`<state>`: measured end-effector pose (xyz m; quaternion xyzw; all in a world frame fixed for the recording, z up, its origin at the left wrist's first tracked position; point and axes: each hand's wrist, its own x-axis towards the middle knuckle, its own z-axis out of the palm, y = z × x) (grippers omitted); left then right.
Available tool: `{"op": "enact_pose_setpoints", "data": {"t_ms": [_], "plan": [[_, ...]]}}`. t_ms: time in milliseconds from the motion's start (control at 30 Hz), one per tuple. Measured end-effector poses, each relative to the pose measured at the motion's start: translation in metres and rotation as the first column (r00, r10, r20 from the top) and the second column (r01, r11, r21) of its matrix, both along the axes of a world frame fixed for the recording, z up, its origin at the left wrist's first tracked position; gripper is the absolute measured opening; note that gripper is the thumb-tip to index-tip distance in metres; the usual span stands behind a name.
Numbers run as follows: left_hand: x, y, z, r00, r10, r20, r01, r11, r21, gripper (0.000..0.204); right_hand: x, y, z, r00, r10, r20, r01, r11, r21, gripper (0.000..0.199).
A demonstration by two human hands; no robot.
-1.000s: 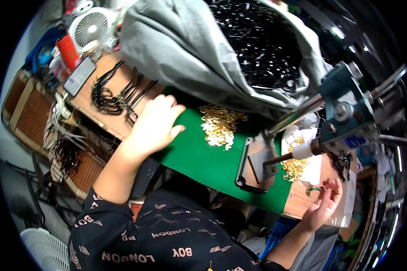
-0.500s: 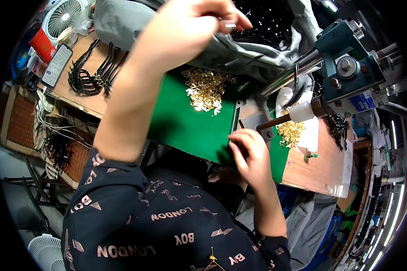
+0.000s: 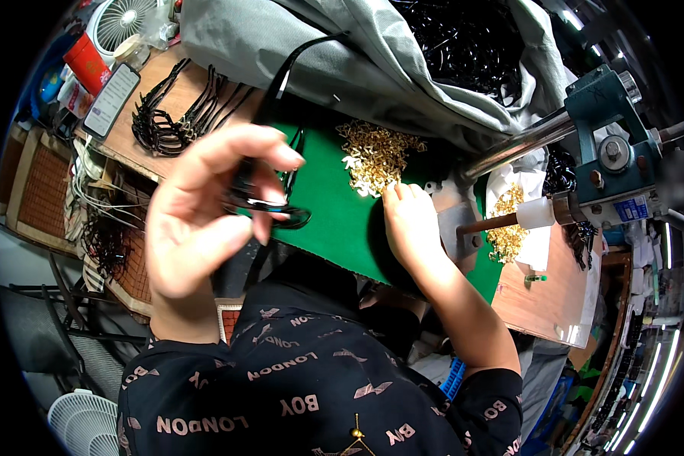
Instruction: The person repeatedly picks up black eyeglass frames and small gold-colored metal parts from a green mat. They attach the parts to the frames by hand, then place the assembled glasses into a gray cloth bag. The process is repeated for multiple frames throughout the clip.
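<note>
a thin black plastic loop strap point(image 3: 270, 205) is pinched in the left hand point(image 3: 205, 220) grip while the right hand point(image 3: 410, 224), fingers pressed together, picks at small brass fittings point(image 3: 376, 156) on the green desk mat point(image 3: 334, 220); a fitting-to-strap alignment is judged next.

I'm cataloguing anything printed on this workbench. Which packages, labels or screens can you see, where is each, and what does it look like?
Phone: far left of the bench beside the black straps, a dark slab with a lit pale screen.
Red container: behind the phone, tall, red with pale print.
Label: on the teal press at right, a small blue and white rectangle.
Grey sack: far side of the bench, open, full of black parts, no label showing.
</note>
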<state>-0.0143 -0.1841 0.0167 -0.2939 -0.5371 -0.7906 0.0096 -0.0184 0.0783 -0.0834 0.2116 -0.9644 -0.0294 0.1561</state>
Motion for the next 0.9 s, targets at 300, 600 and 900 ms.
{"op": "enact_pose_setpoints", "data": {"t_ms": [300,600,900], "plan": [[0.006,0.057,-0.025,0.984,-0.021,0.176,0.059,0.975,-0.216,0.068,0.005,-0.001,0.035,0.983,0.040,0.177,0.096,0.716,-0.691,0.016],[0.013,0.087,-0.025,0.890,-0.302,0.342,0.382,0.902,-0.199,0.059,0.051,0.005,0.083,0.866,0.500,0.019,0.022,0.000,-1.000,0.022],[0.013,0.089,-0.018,0.696,-0.484,0.531,0.594,0.803,-0.047,0.049,0.065,0.019,0.093,0.862,0.474,0.179,0.064,0.249,-0.966,0.023]]}}
